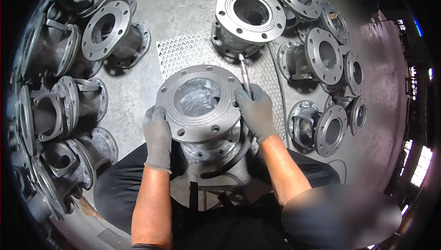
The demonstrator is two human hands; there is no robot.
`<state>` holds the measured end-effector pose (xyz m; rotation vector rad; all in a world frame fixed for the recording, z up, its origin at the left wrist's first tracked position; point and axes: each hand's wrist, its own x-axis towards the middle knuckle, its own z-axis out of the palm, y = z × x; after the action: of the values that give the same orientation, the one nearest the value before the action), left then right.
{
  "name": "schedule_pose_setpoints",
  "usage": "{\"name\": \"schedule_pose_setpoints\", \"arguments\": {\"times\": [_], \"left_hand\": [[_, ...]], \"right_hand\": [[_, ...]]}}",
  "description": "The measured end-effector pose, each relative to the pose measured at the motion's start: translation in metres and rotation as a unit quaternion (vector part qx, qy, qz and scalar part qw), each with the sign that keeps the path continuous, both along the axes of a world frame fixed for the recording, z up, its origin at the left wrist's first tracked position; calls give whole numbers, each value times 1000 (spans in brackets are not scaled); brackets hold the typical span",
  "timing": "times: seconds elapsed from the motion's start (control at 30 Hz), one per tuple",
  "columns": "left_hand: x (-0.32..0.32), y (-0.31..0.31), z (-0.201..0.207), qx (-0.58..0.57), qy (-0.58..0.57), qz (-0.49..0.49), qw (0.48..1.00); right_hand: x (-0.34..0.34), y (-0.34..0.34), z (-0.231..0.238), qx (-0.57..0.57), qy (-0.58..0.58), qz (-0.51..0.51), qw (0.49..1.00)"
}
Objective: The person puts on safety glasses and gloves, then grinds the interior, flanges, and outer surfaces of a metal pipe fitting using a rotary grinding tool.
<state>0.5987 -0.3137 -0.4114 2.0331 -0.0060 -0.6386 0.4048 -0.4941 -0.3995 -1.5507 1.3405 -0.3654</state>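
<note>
A grey flanged metal valve body (200, 128) stands upright between my knees, its round bolt-holed flange facing up and its bore open. My gloved left hand (157, 133) grips the flange's left rim, thumb on top. On the right side my gloved right hand (255, 112) is closed round a slim die grinder (245, 76), with its fingers also against the flange's edge. The grinder's pale pointed tip aims away from me and is clear of the casting. A dark hose (234, 162) curves from below that hand round the casting's base.
Another flanged casting (250, 13) stands just ahead on the diamond-patterned metal plate (179, 57). Several similar castings (324, 57) crowd the right, and several more (87, 98) line the left. A thin cable (281, 84) runs along the floor at right.
</note>
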Motion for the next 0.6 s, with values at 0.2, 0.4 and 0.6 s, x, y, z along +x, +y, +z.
{"name": "schedule_pose_setpoints", "arguments": {"times": [0.2,0.4,0.6], "left_hand": [[7,90,-21,15,98,-52,994],[15,95,-10,13,156,16,987],[-36,64,17,-71,103,-191,974]], "right_hand": [[39,29,30,18,-36,115,993],[12,76,31,-177,-107,230,951],[-49,61,37,-61,-26,278,958]]}}
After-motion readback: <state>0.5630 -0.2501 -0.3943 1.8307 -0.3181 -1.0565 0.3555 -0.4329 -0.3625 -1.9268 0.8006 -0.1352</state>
